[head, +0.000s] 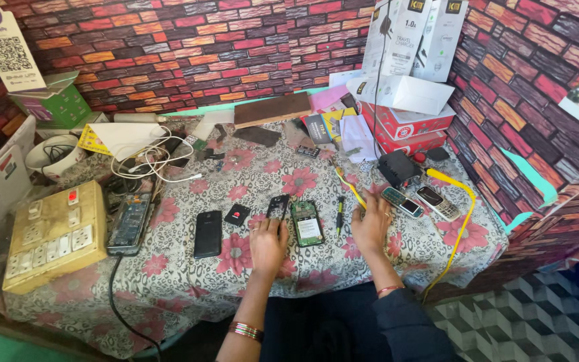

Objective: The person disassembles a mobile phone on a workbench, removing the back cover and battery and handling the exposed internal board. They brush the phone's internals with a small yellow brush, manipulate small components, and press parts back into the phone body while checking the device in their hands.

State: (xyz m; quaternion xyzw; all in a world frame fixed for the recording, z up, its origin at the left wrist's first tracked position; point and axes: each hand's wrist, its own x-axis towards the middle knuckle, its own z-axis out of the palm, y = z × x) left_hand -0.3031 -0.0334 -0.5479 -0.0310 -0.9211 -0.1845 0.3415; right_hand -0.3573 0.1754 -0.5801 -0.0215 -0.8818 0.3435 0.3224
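While the opened phone lies board-up near the desk's front edge, your left hand rests flat, fingers apart, touching its black frame. Your right hand lies open, empty. This looks like mid-disassembly; next, grip the screwdriver between them.

I see a grey tablecloth with pink flowers, a black phone, a yellow cable, and a red-brown brick-patterned wall.

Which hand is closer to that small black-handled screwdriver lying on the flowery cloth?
Right. The right hand rests just beside the small black-handled screwdriver; the left hand lies farther off, beyond the opened green-board phone.
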